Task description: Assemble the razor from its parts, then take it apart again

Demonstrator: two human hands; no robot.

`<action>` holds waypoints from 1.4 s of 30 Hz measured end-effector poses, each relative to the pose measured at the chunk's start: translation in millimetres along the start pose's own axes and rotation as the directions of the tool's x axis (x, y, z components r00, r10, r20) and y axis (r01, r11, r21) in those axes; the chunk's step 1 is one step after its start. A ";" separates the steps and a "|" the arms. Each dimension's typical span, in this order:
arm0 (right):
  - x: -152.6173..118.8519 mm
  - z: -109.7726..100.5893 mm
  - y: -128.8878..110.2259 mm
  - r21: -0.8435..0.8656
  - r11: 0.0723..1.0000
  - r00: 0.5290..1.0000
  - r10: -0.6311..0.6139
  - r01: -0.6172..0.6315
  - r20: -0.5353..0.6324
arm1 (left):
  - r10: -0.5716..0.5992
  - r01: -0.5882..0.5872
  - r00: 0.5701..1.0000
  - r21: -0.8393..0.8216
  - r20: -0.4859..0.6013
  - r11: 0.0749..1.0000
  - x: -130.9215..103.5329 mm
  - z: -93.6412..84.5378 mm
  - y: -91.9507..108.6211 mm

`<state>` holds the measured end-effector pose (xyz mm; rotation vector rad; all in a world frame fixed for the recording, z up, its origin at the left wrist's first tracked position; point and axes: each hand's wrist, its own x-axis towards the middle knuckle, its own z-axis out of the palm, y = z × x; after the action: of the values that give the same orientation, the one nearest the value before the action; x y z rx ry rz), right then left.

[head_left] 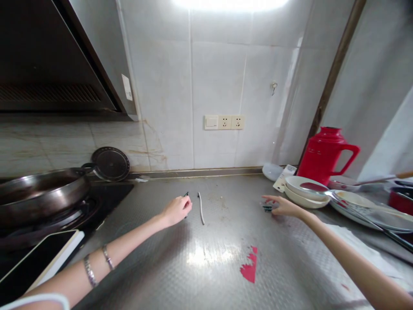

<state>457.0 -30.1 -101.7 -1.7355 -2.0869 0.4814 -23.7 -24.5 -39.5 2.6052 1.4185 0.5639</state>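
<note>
My left hand [177, 210] is closed above the metal counter, with the dark ends of a thin object [186, 194] poking out at its fingers. What that object is, I cannot make out. Just right of this hand lies a short white cord-like strip [201, 209] with a dark tip. On the right, my right hand [284, 207] has its fingers apart beside a small dark green item in clear wrapping [267, 207]. The thumb is close to the wrapping; whether it touches is unclear. A torn red piece [250, 268] lies nearer on the counter [213, 280].
At left, a large pan [41, 191] sits on the stove beside a white-edged device [61, 254]. Stacked bowls [305, 196], plates with utensils [371, 211] and a red thermos [325, 157] line the right. Sockets [224, 122] are on the tiled wall; a range hood [58, 64] overhangs the left.
</note>
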 end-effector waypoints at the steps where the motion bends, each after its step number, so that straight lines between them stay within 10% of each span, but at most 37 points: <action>1: -0.4 0.1 -0.9 0.000 1.000 1.000 0.006 -0.006 -0.010 | 0.004 -0.004 1.000 -0.002 -0.002 1.000 0.3 -0.1 0.0; 9: 6.9 0.1 -37.6 0.013 0.998 0.994 -0.058 0.059 -0.089 | 0.078 -0.077 0.997 -0.079 0.008 0.994 9.1 -1.7 9.0; 24: 8.2 35.6 -204.7 -0.070 0.863 0.866 -0.498 0.500 0.034 | 0.192 -0.194 0.979 0.029 0.075 0.981 30.8 29.6 42.8; 42: 36.3 52.7 -189.9 -0.102 0.884 0.886 -0.463 0.457 -0.039 | 0.132 -0.141 0.982 0.053 0.138 0.989 70.4 59.8 26.5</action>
<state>263.0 -29.1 -51.5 -1.2082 -2.4016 0.1888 54.3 23.5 -68.7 2.7473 1.2443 0.3563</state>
